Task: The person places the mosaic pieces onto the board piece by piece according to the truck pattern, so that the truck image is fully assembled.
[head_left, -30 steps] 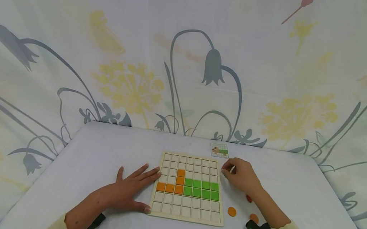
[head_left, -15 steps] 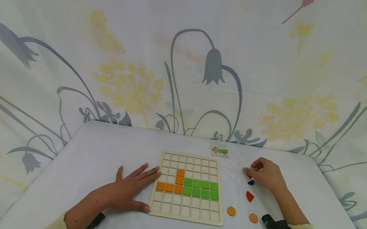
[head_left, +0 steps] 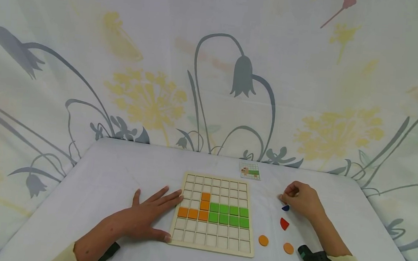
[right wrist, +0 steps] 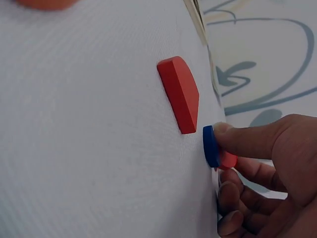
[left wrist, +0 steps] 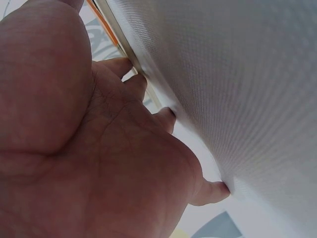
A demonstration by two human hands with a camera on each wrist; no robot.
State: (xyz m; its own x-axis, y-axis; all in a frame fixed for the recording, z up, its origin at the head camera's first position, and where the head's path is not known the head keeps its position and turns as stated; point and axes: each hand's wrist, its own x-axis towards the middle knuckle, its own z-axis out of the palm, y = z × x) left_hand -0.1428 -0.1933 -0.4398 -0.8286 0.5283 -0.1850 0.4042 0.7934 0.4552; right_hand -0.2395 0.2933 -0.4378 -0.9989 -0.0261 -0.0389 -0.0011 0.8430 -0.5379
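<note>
My left hand (head_left: 143,219) lies with fingers spread on the cloth, its fingertips and thumb at the left edge of the wooden grid board (head_left: 211,249). Orange squares (head_left: 193,214) and green squares (head_left: 224,219) sit in the board's cells. To the right of the board, my right hand (head_left: 303,200) has thumb and fingers around a small red piece (right wrist: 228,159), mostly hidden in the head view. Right by the thumb is a blue rounded piece (right wrist: 211,146). A red wedge (right wrist: 179,95) lies nearer me on the cloth.
Two orange discs, one nearer the board (head_left: 263,240) and a paler one (head_left: 288,248), lie at the front right. Behind the board is a small picture card (head_left: 250,171). A flower-printed curtain (head_left: 212,85) rises beyond the white table (head_left: 136,165).
My right hand has moved right, from beside the board to the loose pieces, uncovering the red wedge and blue piece. Over the last half second it shifts only slightly. My left hand stays put.
</note>
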